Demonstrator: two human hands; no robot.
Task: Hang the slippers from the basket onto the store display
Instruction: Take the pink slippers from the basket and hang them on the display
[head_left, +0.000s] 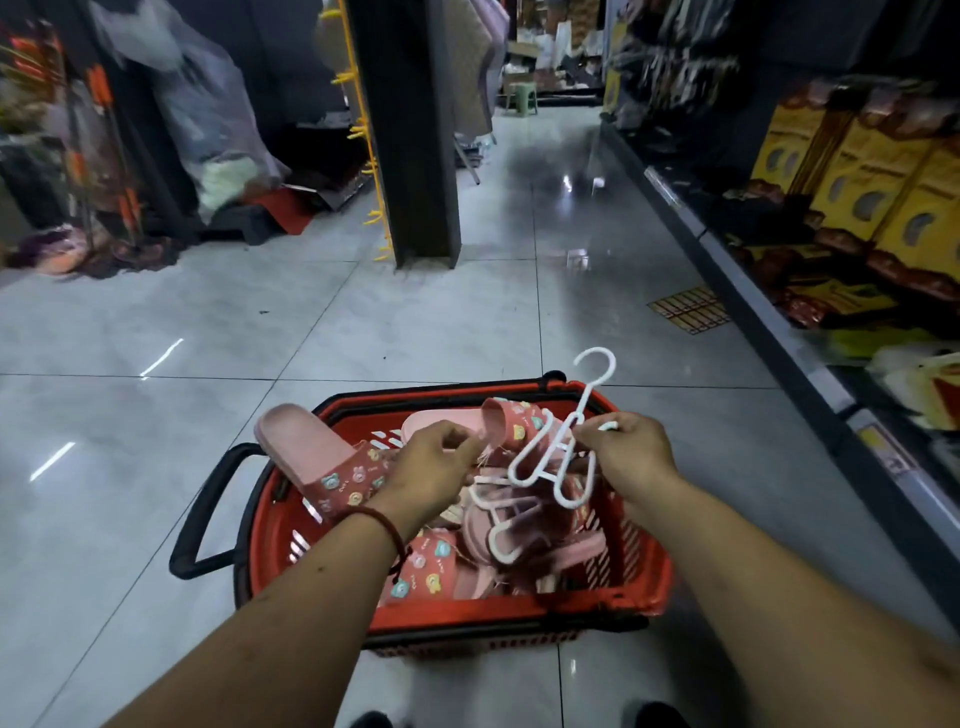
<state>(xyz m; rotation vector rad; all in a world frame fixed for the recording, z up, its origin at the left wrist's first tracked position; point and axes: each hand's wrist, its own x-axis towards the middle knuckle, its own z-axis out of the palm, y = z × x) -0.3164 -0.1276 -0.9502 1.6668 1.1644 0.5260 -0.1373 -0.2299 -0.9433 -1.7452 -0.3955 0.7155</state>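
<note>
Both forearms reach over red plastic basket (519, 613): right hand (631, 457) pinches white plastic hanger (540, 457), left hand (434, 462) grasps pink slipper (498, 421); untangle before lifting.

Basket (457, 613) on floor (156, 332), centre-front – slippers (483, 525) piled in it w/ hangers (550, 457), one slipper (311, 457) over left rim. Pillar (415, 130) behind basket – shelf (779, 322) along right, bagged goods (208, 104) far left.

Both arms outstretched, left hand (434, 457) pinching, right hand (631, 452) closed
</note>
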